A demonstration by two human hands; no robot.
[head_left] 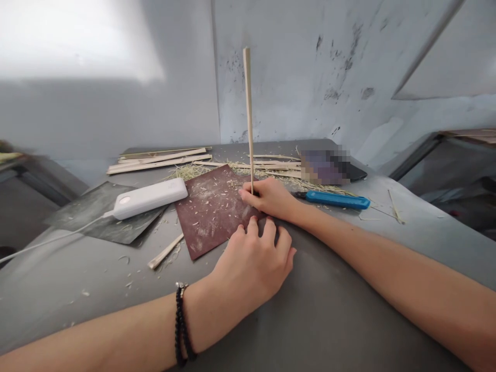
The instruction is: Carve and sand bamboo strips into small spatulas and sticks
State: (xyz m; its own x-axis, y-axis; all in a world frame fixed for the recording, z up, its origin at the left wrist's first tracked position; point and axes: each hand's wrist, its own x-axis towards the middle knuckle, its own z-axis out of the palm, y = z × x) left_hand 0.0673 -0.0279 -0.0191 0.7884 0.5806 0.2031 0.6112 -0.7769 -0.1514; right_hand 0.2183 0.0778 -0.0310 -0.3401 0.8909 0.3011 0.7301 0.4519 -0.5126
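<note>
A thin pale wooden stick (248, 113) stands upright over a dark red sheet of sandpaper (209, 212). My right hand (271, 199) is closed round its lower end, thumb and fingers pinched together at the sheet's right side. Nearer to me, my left hand (256, 253) lies palm down with its fingers spread, fingertips at the sheet's lower right edge; nothing shows in it. Small pale shavings are scattered over the red sheet. The stick's bottom tip is hidden by my right hand.
A white corded device (151, 198) rests on dark sheets (112, 222) at left. Wooden strips (158, 160) and shavings lie behind. A blue-handled knife (337, 199) lies right, below a partly blurred dark phone-like object (356, 171). One short strip (166, 251) lies front left.
</note>
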